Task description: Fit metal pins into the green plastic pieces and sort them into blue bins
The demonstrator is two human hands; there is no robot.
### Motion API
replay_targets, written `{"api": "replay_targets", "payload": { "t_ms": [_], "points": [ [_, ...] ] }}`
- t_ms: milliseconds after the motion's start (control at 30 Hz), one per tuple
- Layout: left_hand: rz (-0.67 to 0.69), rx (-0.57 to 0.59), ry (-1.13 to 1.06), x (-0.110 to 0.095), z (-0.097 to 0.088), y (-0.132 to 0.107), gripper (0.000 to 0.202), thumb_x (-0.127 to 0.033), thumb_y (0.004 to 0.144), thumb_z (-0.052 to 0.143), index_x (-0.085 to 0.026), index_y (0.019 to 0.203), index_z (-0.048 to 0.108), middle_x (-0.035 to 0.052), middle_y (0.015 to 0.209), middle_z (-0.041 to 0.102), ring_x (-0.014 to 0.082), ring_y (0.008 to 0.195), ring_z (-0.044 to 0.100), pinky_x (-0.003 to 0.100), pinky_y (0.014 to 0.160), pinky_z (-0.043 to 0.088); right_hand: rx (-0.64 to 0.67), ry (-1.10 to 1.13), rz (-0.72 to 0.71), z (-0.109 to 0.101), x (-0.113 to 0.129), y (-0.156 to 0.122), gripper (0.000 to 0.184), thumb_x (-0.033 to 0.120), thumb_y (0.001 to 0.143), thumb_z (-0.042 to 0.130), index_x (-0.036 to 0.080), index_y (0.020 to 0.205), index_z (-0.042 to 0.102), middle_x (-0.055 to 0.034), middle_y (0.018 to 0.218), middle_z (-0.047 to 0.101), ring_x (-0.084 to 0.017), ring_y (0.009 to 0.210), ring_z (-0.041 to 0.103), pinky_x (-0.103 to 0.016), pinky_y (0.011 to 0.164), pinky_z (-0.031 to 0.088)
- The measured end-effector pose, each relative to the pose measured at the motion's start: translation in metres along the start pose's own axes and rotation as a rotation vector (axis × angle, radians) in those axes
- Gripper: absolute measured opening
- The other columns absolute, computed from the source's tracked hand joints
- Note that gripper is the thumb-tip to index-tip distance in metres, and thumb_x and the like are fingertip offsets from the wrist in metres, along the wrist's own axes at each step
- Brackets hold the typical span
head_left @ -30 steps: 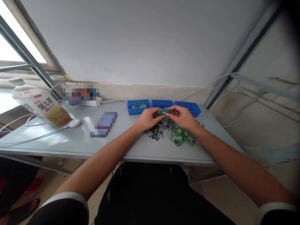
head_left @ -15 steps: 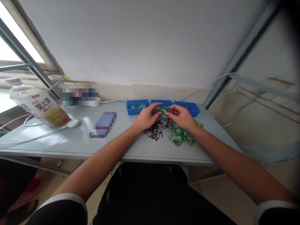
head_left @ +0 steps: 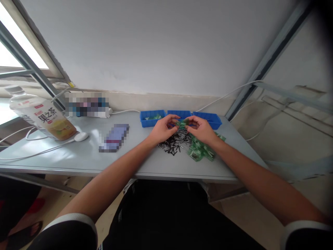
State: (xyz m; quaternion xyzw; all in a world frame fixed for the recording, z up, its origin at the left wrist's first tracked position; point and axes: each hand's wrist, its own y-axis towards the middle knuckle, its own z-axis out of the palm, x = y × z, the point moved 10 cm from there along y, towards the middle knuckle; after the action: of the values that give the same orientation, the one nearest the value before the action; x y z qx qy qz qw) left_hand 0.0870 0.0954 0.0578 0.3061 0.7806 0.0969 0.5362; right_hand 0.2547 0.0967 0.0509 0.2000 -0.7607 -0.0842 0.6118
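My left hand (head_left: 161,130) and my right hand (head_left: 200,129) meet above the grey table (head_left: 78,156), fingers pinched together on a small green part (head_left: 183,123) held between them. Under the hands lies a heap of small dark metal pins (head_left: 174,143). A pile of green parts (head_left: 201,150) sits beneath my right wrist. Just behind the hands stand three blue trays (head_left: 152,118) in a row, the left one with some green parts in it.
A tea bottle (head_left: 41,117) lies on its side at the table's left end, beside a white puck-shaped device (head_left: 81,136) with white cables. A blurred flat object (head_left: 114,138) lies left of centre. The wall and a slanted metal post (head_left: 262,66) are behind.
Both hands stayed together over the pins, with only small finger shifts on the green part. The camera view drifted slightly.
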Motion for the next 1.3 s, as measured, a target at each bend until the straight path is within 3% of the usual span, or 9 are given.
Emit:
{"api": "replay_targets", "payload": {
  "t_ms": [167, 367, 500, 733, 833, 967, 1033, 1133, 1300],
  "points": [
    [0.028, -0.072, 0.122, -0.007, -0.01, 0.001, 0.026, -0.026, 0.093, 0.071, -0.019, 0.118, 0.072, 0.0089, 0.12, 0.076, 0.0208, 0.107, 0.072, 0.035, 0.09, 0.06, -0.026, -0.022, 0.002, -0.005, -0.005, 0.003, 0.036, 0.047, 0.079, 0.083, 0.022, 0.102, 0.069, -0.0067, 0.099, 0.076, -0.021, 0.083, 0.07, -0.039, 0.079, 0.063],
    [0.069, -0.163, 0.197, -0.02, -0.022, 0.0, 0.031, -0.028, 0.095, 0.07, -0.021, 0.124, 0.071, 0.0074, 0.106, 0.072, 0.0187, 0.096, 0.07, 0.032, 0.081, 0.059, -0.08, 0.045, 0.034, -0.012, -0.008, 0.007, 0.045, 0.057, 0.076, 0.085, 0.023, 0.097, 0.064, -0.0008, 0.085, 0.069, -0.017, 0.066, 0.064, -0.034, 0.063, 0.06],
    [0.071, -0.114, 0.168, -0.024, -0.017, 0.0, 0.034, -0.035, 0.1, 0.064, -0.021, 0.131, 0.066, 0.0045, 0.096, 0.073, 0.017, 0.086, 0.069, 0.031, 0.078, 0.059, -0.077, 0.105, 0.056, -0.013, -0.008, 0.009, 0.048, 0.059, 0.074, 0.088, 0.023, 0.093, 0.062, 0.0011, 0.083, 0.066, -0.015, 0.063, 0.064, -0.033, 0.061, 0.059],
    [0.093, -0.028, 0.109, -0.02, -0.005, -0.002, 0.054, -0.04, 0.099, 0.069, -0.021, 0.148, 0.056, 0.0121, 0.125, 0.076, 0.0235, 0.108, 0.075, 0.038, 0.091, 0.064, -0.106, 0.114, 0.041, -0.015, -0.002, 0.006, 0.05, 0.06, 0.074, 0.089, 0.024, 0.086, 0.055, 0.0035, 0.077, 0.06, -0.013, 0.057, 0.06, -0.03, 0.052, 0.054],
    [0.092, 0.026, 0.037, -0.015, 0.002, -0.001, 0.056, -0.043, 0.099, 0.07, -0.021, 0.149, 0.058, 0.0149, 0.134, 0.073, 0.0278, 0.12, 0.073, 0.042, 0.098, 0.065, -0.102, 0.074, 0.033, -0.014, 0.0, 0.004, 0.049, 0.057, 0.073, 0.09, 0.024, 0.09, 0.059, 0.0016, 0.078, 0.063, -0.017, 0.066, 0.063, -0.031, 0.056, 0.057],
    [0.104, 0.063, 0.025, -0.01, 0.009, -0.002, 0.064, -0.045, 0.093, 0.077, -0.021, 0.15, 0.059, 0.0166, 0.148, 0.065, 0.0315, 0.127, 0.07, 0.046, 0.101, 0.064, -0.014, 0.016, 0.033, -0.004, 0.007, 0.001, 0.045, 0.054, 0.075, 0.09, 0.022, 0.099, 0.071, -0.0065, 0.099, 0.074, -0.023, 0.087, 0.071, -0.036, 0.069, 0.064],
    [0.107, 0.046, 0.066, -0.009, 0.009, -0.001, 0.062, -0.043, 0.093, 0.076, -0.02, 0.149, 0.06, 0.0159, 0.145, 0.067, 0.03, 0.124, 0.071, 0.044, 0.099, 0.065, 0.021, 0.005, 0.012, 0.001, 0.011, -0.001, 0.04, 0.054, 0.081, 0.085, 0.021, 0.101, 0.075, -0.0077, 0.104, 0.075, -0.022, 0.085, 0.072, -0.038, 0.073, 0.065],
    [0.063, -0.032, 0.157, -0.003, -0.001, 0.001, 0.042, -0.036, 0.099, 0.067, -0.018, 0.138, 0.068, 0.0122, 0.126, 0.077, 0.0256, 0.109, 0.075, 0.041, 0.095, 0.064, 0.01, -0.016, 0.002, 0.0, 0.01, -0.002, 0.035, 0.054, 0.087, 0.079, 0.021, 0.1, 0.076, -0.007, 0.097, 0.076, -0.02, 0.075, 0.069, -0.039, 0.071, 0.064],
    [0.038, -0.119, 0.15, -0.004, -0.013, 0.002, 0.03, -0.027, 0.098, 0.065, -0.018, 0.126, 0.069, 0.0087, 0.113, 0.08, 0.0226, 0.099, 0.075, 0.038, 0.091, 0.061, -0.081, -0.023, -0.017, -0.011, -0.002, 0.002, 0.041, 0.048, 0.082, 0.085, 0.022, 0.11, 0.071, -0.0087, 0.106, 0.075, -0.025, 0.096, 0.071, -0.033, 0.066, 0.061]
  ]
}}
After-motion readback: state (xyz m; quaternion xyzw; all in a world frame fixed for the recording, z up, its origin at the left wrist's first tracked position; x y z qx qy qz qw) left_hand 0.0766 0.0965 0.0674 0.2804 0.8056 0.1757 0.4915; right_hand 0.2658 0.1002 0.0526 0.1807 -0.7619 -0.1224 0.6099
